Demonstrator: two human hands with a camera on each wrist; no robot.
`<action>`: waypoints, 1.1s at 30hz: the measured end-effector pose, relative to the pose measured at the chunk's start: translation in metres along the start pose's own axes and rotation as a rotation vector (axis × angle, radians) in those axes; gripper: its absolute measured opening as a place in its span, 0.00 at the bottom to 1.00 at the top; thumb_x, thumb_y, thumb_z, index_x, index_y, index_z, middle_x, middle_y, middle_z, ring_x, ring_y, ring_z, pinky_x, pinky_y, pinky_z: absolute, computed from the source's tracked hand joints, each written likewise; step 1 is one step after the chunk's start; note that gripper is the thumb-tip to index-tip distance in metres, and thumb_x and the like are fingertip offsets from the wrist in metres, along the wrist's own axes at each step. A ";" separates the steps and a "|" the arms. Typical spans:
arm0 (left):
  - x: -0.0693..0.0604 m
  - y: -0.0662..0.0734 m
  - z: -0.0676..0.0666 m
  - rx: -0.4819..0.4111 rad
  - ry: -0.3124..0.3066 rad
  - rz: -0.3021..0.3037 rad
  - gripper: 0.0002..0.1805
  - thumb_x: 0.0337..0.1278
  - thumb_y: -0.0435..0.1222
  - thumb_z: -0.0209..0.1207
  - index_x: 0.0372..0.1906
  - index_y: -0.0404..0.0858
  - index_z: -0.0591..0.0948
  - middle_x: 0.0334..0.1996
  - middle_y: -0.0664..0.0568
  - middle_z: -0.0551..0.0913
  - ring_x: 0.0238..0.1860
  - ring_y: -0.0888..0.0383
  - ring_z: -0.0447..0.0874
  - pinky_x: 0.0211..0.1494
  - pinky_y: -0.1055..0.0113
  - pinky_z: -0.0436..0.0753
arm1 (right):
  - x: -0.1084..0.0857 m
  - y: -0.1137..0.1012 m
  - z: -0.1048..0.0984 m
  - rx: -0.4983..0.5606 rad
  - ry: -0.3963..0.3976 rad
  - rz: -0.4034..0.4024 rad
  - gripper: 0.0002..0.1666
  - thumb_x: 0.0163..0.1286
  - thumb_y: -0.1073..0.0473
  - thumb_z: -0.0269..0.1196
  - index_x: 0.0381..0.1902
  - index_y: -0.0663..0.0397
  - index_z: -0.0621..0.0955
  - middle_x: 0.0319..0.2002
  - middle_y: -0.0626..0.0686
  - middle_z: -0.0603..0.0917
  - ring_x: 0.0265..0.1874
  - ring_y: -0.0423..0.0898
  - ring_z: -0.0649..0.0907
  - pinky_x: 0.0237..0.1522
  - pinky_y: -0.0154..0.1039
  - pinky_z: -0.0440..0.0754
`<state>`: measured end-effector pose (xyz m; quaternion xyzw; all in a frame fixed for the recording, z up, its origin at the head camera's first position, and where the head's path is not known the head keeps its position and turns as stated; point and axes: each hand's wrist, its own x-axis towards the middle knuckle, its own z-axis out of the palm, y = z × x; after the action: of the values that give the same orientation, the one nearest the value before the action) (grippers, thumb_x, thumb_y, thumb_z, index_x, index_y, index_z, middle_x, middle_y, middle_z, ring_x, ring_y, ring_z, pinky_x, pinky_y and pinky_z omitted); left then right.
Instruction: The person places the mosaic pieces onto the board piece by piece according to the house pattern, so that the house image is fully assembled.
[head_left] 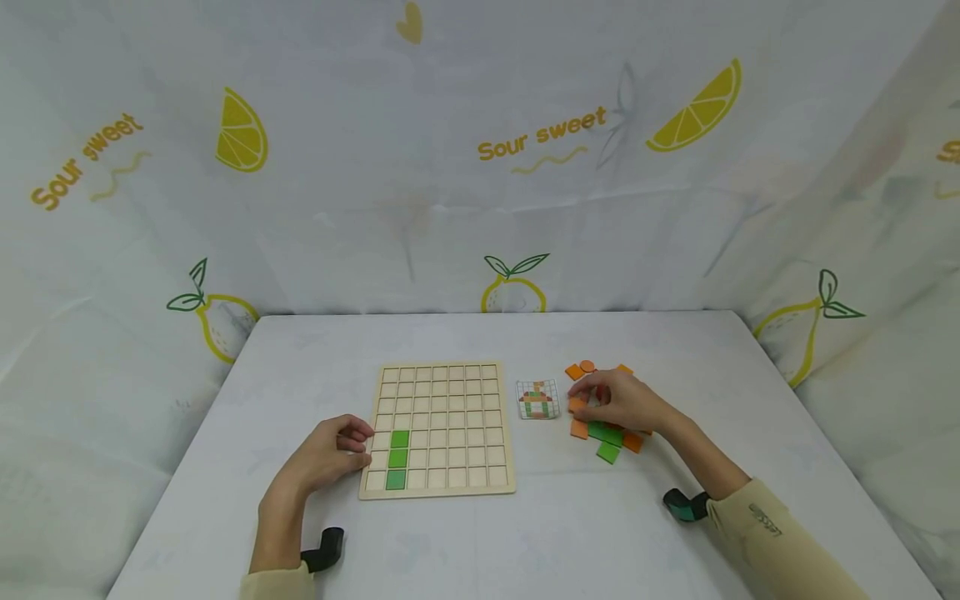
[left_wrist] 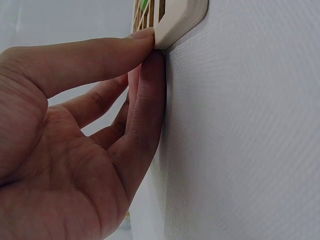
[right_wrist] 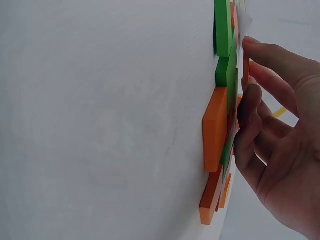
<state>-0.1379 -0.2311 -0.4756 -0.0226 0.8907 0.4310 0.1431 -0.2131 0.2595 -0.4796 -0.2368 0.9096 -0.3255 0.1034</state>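
A pale wooden grid board [head_left: 438,495] lies on the table, with three green square tiles [head_left: 397,459] stacked in a column of cells at its lower left. My left hand [head_left: 327,454] holds the board's left edge, thumb on the rim and fingers against the side by a rounded corner [left_wrist: 180,22]. Over a loose pile at the right, my right hand [head_left: 626,402] pinches a thin orange tile [right_wrist: 246,67] between thumb and fingers. Beneath it lie green tiles [head_left: 604,433] and orange tiles [head_left: 632,442], some partly hidden by the hand.
Between board and pile lies a small pattern card [head_left: 537,412] printed with a coloured grid figure. An orange round piece [head_left: 587,366] sits at the pile's back. A white cloth [head_left: 420,183] with lemon prints hangs behind the table [head_left: 465,550].
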 end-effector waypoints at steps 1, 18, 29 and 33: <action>0.000 0.000 0.000 0.001 0.000 0.000 0.18 0.51 0.26 0.69 0.49 0.37 0.82 0.43 0.48 0.82 0.43 0.56 0.80 0.46 0.66 0.79 | 0.000 -0.001 0.000 0.005 0.005 0.001 0.18 0.61 0.47 0.75 0.48 0.43 0.87 0.33 0.43 0.83 0.25 0.39 0.75 0.27 0.30 0.73; 0.000 -0.003 -0.002 -0.016 -0.016 0.014 0.19 0.51 0.28 0.70 0.50 0.36 0.82 0.45 0.47 0.82 0.43 0.57 0.80 0.45 0.67 0.79 | 0.010 -0.058 0.010 0.025 0.020 -0.165 0.18 0.63 0.47 0.74 0.49 0.44 0.87 0.49 0.43 0.89 0.26 0.36 0.82 0.30 0.32 0.81; 0.001 -0.003 -0.002 -0.024 -0.020 0.016 0.19 0.51 0.28 0.70 0.50 0.36 0.82 0.45 0.47 0.82 0.43 0.57 0.80 0.46 0.67 0.79 | 0.026 -0.085 0.027 0.031 -0.033 -0.178 0.21 0.63 0.43 0.73 0.51 0.43 0.88 0.45 0.36 0.87 0.26 0.36 0.81 0.27 0.31 0.80; 0.000 -0.004 -0.002 -0.032 -0.022 0.020 0.19 0.51 0.28 0.71 0.50 0.36 0.82 0.45 0.47 0.82 0.43 0.57 0.80 0.46 0.67 0.79 | 0.032 -0.094 0.036 0.024 -0.047 -0.230 0.21 0.63 0.43 0.73 0.50 0.44 0.87 0.44 0.37 0.87 0.26 0.34 0.80 0.29 0.30 0.80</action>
<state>-0.1376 -0.2350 -0.4770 -0.0112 0.8821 0.4469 0.1484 -0.1945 0.1603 -0.4478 -0.3460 0.8697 -0.3405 0.0893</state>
